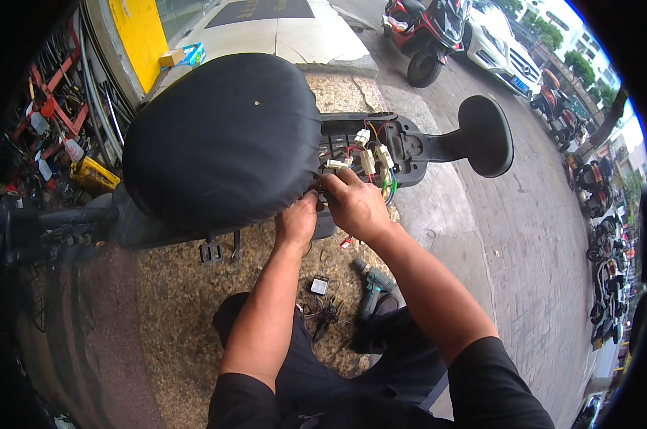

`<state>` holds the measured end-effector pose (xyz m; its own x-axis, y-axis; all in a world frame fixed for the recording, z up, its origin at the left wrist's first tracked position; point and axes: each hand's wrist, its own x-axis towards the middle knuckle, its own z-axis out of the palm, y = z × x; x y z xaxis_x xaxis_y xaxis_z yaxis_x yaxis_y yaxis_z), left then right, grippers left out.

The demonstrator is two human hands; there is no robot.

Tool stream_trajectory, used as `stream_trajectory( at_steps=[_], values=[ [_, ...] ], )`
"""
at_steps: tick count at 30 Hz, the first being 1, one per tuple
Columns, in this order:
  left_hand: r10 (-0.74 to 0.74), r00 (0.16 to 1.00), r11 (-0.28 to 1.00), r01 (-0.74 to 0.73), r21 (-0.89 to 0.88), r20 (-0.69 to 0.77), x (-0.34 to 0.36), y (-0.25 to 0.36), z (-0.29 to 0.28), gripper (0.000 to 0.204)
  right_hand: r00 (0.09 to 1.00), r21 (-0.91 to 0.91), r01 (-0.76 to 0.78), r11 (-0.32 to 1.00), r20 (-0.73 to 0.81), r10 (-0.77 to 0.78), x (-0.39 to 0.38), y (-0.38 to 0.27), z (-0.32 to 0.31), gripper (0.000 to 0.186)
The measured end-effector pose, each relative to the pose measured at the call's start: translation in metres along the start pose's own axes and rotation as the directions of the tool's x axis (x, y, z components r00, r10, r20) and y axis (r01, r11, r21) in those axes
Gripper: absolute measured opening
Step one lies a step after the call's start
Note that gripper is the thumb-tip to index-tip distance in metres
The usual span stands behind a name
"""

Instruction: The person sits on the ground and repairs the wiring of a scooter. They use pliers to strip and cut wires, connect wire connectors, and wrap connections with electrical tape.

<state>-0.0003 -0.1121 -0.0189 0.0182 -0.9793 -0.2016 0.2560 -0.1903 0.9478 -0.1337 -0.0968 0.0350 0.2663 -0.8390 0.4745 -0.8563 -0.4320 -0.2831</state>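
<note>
My left hand [298,218] and my right hand [352,204] meet at the lower edge of an open compartment on a two-wheeler, beside the black padded seat [220,143]. The fingers of both hands are curled in close together; what they grip is hidden by the hands and seat. Just above them, several white wire connectors [367,163] with red, green and other wires lie in the compartment [412,146]. A rounded black pad [486,136] stands on an arm at the right end of the frame.
A cordless drill [377,286], small device [320,285] and black tools lie on speckled ground below. Tools and a yellow bin [95,175] crowd the left wall. A red scooter [423,32], white car [502,53] and parked two-wheelers [595,193] line the street at right.
</note>
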Motion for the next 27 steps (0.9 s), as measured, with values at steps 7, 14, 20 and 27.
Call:
stream_trajectory(
  at_steps=[7,14,20,27],
  values=[
    [-0.027,0.999,0.992,0.031,-0.126,0.027,-0.004,0.009,0.001,0.009,0.997,0.092,0.058,0.994,0.037,-0.061,0.008,0.007,0.005,0.013],
    [-0.017,0.999,0.999,0.018,-0.029,0.046,-0.003,0.006,-0.003,0.01,0.714,0.402,-0.697,0.595,0.308,0.628,0.022,-0.011,0.022,0.03],
    [-0.066,0.998,0.986,0.066,-0.154,0.006,-0.011,0.013,-0.003,0.009,0.883,0.527,-0.451,0.72,0.146,0.446,0.0,-0.012,0.015,0.02],
    [-0.235,0.969,0.941,0.247,-0.232,0.079,-0.016,0.023,-0.007,0.01,0.999,0.026,0.014,1.0,0.036,-0.015,-0.004,0.0,0.006,0.02]
  ],
)
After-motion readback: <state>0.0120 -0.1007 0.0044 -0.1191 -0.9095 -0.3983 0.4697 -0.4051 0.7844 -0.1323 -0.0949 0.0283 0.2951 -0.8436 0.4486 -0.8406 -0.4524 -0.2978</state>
